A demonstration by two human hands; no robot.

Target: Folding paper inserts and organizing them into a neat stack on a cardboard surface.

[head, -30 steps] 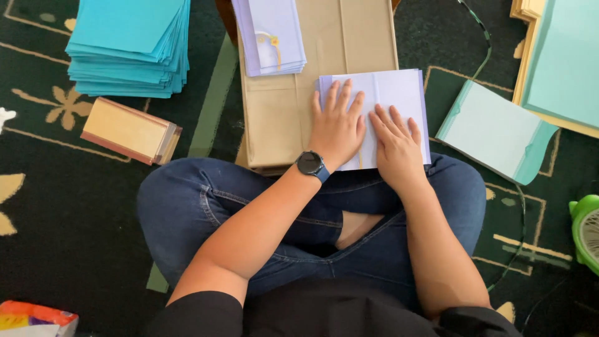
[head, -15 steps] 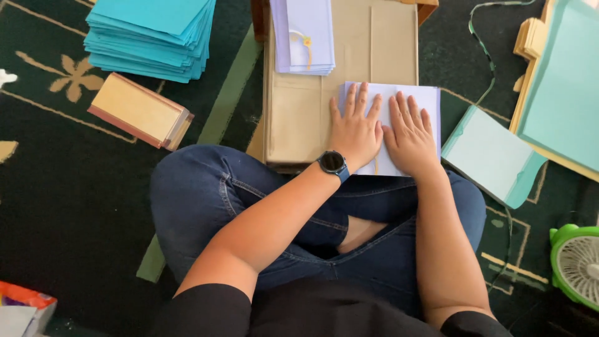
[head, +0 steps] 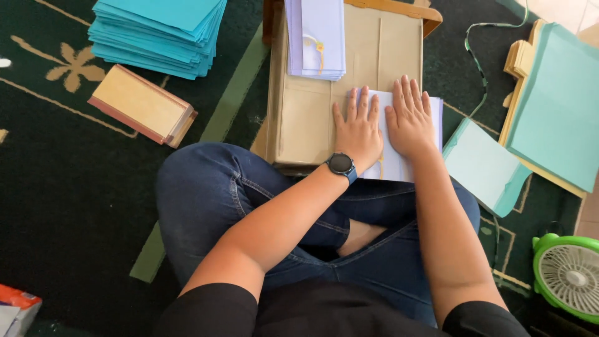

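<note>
A folded sheet of pale lilac paper (head: pixel 399 156) is pressed flat on the near right part of a brown board (head: pixel 306 118) that rests across the lap of a person seated cross-legged. The left hand (head: pixel 359 128), with a dark watch (head: pixel 341 164) at its wrist, lies palm down on the left part of the paper, fingers spread narrowly. The right hand (head: pixel 409 118) lies flat just beside it, fingers close together; nothing is gripped by either hand. The step in hand is judged to be the flattening of a fold. A firm, even press or sweep along the fold would be called for next, with the edges kept aligned. At the far edge of the board a stack of similar lilac sheets (head: pixel 315 37) is laid. Left of the board, a pile of teal paper (head: pixel 156 28) and a tan block (head: pixel 140 106) are seen; right of it, a pale teal sheet (head: pixel 483 165).
</note>
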